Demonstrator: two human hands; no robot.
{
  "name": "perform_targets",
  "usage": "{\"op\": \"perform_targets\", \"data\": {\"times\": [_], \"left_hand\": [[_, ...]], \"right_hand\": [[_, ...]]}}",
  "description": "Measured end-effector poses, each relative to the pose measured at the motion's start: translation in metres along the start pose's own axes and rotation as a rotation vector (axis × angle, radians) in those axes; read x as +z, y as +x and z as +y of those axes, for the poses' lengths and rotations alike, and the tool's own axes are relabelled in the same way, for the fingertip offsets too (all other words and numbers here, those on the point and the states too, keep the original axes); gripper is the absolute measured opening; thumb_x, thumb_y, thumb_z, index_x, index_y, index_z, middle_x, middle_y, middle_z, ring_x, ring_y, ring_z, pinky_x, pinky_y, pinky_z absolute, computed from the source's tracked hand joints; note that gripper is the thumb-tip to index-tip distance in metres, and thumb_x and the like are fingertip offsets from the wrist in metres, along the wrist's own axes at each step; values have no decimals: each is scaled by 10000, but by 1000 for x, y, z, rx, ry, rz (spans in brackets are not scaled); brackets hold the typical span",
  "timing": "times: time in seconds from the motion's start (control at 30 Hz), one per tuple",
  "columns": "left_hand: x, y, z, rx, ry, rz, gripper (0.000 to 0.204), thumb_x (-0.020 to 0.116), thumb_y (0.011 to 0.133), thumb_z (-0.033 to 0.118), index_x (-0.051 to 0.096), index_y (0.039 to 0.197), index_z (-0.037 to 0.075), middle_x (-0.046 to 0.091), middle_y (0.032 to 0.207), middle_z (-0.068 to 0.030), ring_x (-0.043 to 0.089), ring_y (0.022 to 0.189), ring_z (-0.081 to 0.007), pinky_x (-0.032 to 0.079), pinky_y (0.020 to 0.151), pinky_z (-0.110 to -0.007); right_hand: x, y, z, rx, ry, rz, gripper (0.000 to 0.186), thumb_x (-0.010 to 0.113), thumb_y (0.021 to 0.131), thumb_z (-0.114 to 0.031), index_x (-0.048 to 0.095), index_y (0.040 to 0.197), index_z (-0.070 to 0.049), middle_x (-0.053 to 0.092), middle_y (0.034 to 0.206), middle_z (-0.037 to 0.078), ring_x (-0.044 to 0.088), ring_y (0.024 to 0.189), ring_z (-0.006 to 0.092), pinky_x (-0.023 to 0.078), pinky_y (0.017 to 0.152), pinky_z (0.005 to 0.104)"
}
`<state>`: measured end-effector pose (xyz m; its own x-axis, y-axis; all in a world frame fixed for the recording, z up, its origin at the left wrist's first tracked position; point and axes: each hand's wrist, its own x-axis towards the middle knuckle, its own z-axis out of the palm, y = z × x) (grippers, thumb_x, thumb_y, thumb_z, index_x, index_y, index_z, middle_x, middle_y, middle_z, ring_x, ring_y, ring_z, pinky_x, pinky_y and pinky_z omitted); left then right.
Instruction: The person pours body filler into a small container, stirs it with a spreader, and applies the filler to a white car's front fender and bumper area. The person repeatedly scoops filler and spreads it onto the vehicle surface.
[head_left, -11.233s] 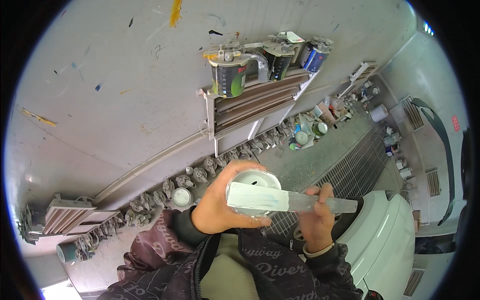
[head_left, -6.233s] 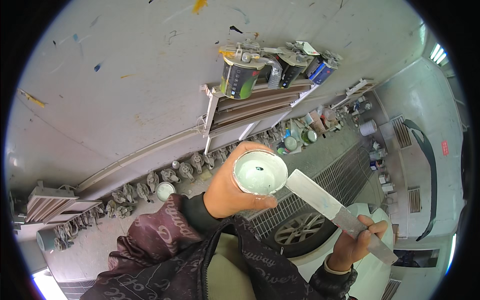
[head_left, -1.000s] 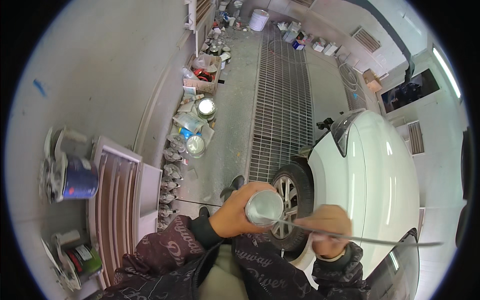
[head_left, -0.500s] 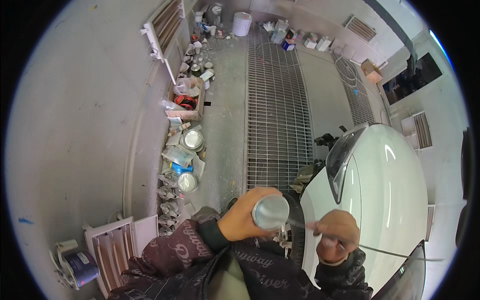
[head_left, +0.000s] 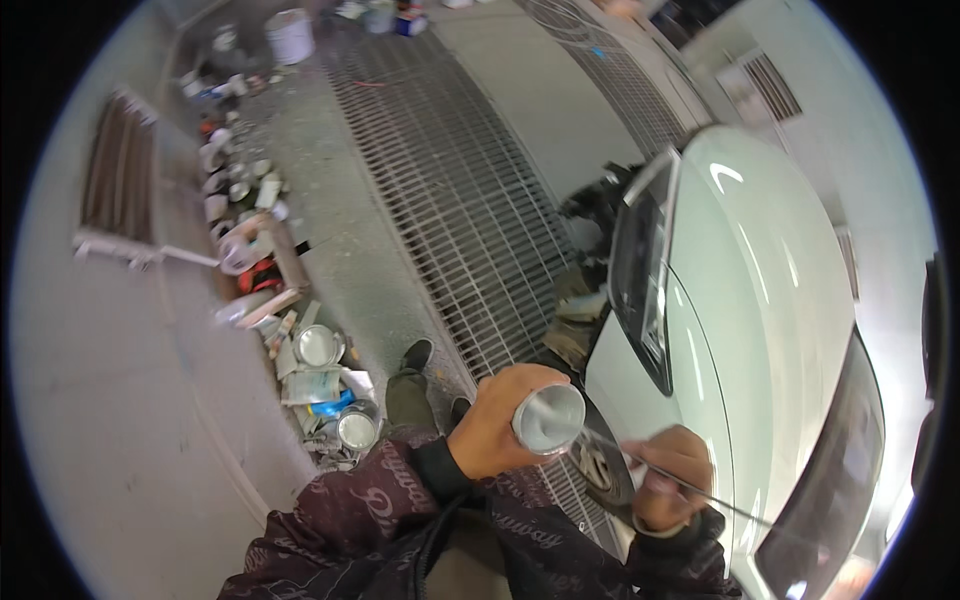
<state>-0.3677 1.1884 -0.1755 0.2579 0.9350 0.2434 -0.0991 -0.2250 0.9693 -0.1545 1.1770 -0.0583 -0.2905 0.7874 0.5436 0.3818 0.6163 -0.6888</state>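
My left hand [head_left: 492, 425] is wrapped round a small round cup [head_left: 549, 420], its mouth tipped toward me and grey inside. My right hand [head_left: 678, 478] pinches a long thin stick [head_left: 728, 508] that slants down to the right. The stick's near-cup end is blurred and reaches close to the cup's right rim; I cannot tell whether it touches. Just beyond my right hand stands a white car [head_left: 770, 300], its headlight [head_left: 645, 290] facing the grating.
A metal floor grating [head_left: 450, 190] runs beside the car. Along the left wall lie paint tins [head_left: 317, 345], a cardboard box [head_left: 285, 255] with red things, and several cups. A white bucket [head_left: 290, 37] stands far back. My shoe [head_left: 417, 355] is on the floor.
My view has swung round, so the grating slants and the tins sit further left. A foot has come into view. Both hands keep their hold, the cup's mouth now showing its grey inside.
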Motion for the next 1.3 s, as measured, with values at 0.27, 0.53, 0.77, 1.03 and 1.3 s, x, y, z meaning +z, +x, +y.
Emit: {"op": "perform_targets", "data": {"times": [0.27,0.53,0.77,1.03,1.3], "left_hand": [[-20,60,-34,-62,-68,-317,770,919,685,140,571,1371,128,614,1346,-75,562,1283,-317,384,1074,-441],[12,62,-41,-125,-142,-507,816,922,661,133,552,1389,133,601,1351,-97,542,1296,-330,371,1103,-454],[60,26,-67,-123,-178,-641,817,933,670,159,546,1388,116,591,1356,-114,555,1278,-339,422,1087,-462],[117,-13,-177,-122,-234,-703,794,924,694,173,546,1389,100,608,1335,-129,596,1231,-341,473,1040,-458],[139,-25,-328,-42,-304,-827,821,918,686,140,533,1409,83,628,1328,-139,609,1239,-348,475,1052,-456]], "right_hand": [[16,7,11,326,-323,-9,193,716,947,-201,680,987,-16,758,816,148,654,556,208,506,494,317],[5,-22,2,321,-397,90,203,721,928,-198,719,988,-5,750,836,148,644,553,195,481,451,310],[-14,-98,2,355,-393,143,194,699,942,-185,695,1013,-4,743,808,124,652,548,193,496,459,307],[6,-208,66,384,-431,79,168,756,898,-175,727,957,-21,746,770,118,677,570,200,515,497,324],[67,-299,171,282,-425,395,104,733,899,-109,708,927,-12,723,740,94,605,511,165,490,461,282]]}}
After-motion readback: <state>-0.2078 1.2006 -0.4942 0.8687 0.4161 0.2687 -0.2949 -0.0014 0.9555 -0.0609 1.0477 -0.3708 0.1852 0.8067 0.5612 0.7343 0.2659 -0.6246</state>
